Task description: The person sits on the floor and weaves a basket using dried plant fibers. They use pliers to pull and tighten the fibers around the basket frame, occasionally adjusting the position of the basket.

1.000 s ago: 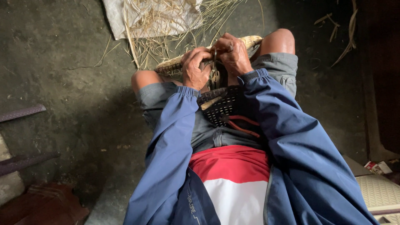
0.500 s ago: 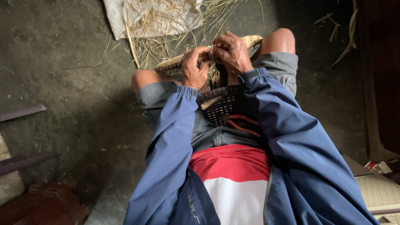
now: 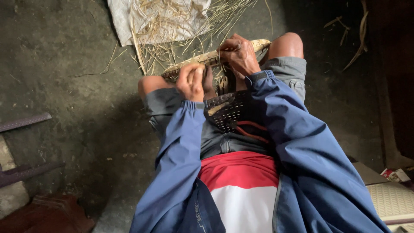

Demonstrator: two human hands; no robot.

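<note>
I sit with a partly woven straw basket rim (image 3: 202, 60) across my knees. My left hand (image 3: 192, 82) grips the near part of the rim, fingers curled over it. My right hand (image 3: 237, 54) pinches the rim and a thin straw strand further right, near my right knee. A dark woven mesh piece (image 3: 230, 114) with a red cord lies in my lap below both hands. Blue jacket sleeves cover both arms.
A white sack (image 3: 159, 19) strewn with loose dry straw lies on the dark earthen floor beyond my knees. Metal bars (image 3: 23, 123) and a reddish object (image 3: 47, 211) sit at left. A pale mat (image 3: 390, 200) lies at lower right.
My left hand has slid down and left along the rim, away from the right hand. The right hand stays on the rim near the knee.
</note>
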